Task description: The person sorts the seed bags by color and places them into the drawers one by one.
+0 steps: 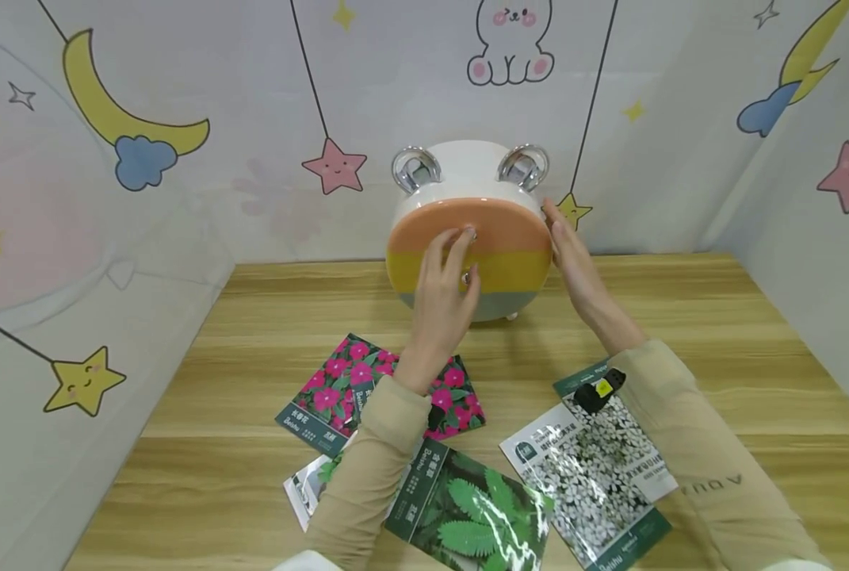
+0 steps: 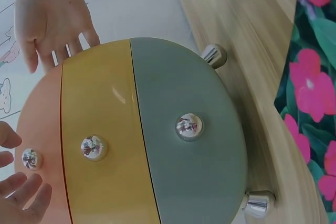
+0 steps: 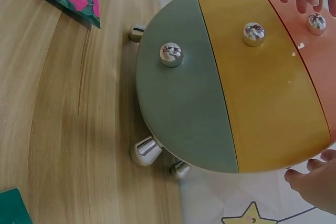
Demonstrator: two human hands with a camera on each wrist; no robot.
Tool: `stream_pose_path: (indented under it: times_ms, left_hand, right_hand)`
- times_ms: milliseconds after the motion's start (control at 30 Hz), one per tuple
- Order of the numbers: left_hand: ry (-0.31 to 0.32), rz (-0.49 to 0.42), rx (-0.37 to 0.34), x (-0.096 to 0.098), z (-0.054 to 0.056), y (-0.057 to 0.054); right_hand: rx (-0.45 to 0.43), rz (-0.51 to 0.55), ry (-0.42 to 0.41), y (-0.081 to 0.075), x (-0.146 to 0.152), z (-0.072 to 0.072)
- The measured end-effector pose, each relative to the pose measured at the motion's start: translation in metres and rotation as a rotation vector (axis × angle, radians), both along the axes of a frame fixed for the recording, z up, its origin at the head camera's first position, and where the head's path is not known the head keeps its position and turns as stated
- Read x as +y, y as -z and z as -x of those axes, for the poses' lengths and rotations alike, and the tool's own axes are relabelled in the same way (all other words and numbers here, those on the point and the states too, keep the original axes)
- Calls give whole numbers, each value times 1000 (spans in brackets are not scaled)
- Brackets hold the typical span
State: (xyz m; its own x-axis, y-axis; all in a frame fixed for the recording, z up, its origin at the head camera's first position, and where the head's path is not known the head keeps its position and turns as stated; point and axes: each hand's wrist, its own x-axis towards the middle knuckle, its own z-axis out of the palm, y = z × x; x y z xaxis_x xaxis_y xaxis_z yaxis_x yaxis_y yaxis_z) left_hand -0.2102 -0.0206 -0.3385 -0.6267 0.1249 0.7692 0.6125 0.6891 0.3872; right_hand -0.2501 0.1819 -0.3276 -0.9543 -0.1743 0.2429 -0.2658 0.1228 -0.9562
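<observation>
A small round chest of drawers [image 1: 517, 274] stands upright at the back of the table, its front split into orange, yellow and grey-green drawers. Each drawer has a shiny silver knob; two chrome ring ears sit on top and short chrome feet below. My left hand [image 1: 438, 297] reaches to the orange drawer, fingers loosely spread around its knob [image 2: 31, 159], with a gap showing in the left wrist view. Along the right side of the chest lies my right hand [image 1: 581, 274], fingers extended against its edge. All the drawers look closed.
Several flower-picture packets lie in front of the chest: pink-flower packets [image 1: 327, 388], a green-leaf packet [image 1: 481, 507] and white-flower packets [image 1: 588, 476]. Another packet [image 1: 306, 488] is partly under the left sleeve. A printed cloth [image 1: 253, 214] hangs behind the wooden table [image 1: 203, 381].
</observation>
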Motion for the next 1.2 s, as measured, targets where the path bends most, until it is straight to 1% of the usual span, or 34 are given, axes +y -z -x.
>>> stream_pose_path:
  times_ms: [100,200,300,333,467,533,633,800,900,1100,1200]
  left_hand:
    - [-9,-17,-4,3,3,-3]
    - [-22,-26,-8,5,5,-5]
    - [-29,-34,2,6,6,-3]
    - [-27,-40,11,6,7,-2]
    - [-8,-58,27,4,11,1]
    - [1,-64,31,3,12,1]
    - [7,-70,43,2,15,0]
    - [0,-78,62,4,18,-2]
    - [-21,-79,61,6,21,-2]
    - [-88,-68,64,11,24,-3]
    - [-106,-63,63,12,26,-4]
  right_hand:
    - [-26,14,-4,-2,-1,4]
    - [-62,18,-5,-9,-4,0]
    - [-96,10,-5,-14,-8,-7]
    - [-102,10,-5,-16,-9,-10]
    - [-111,6,-9,-16,-11,-11]
    - [-115,14,-11,-15,-10,-10]
    - [-128,44,-16,-10,-8,-3]
    - [-150,98,-24,-2,-5,7]
    - [-154,111,-21,-1,-4,8]
    - [-148,119,-20,1,-5,8]
    - [-147,125,-19,1,-5,8]
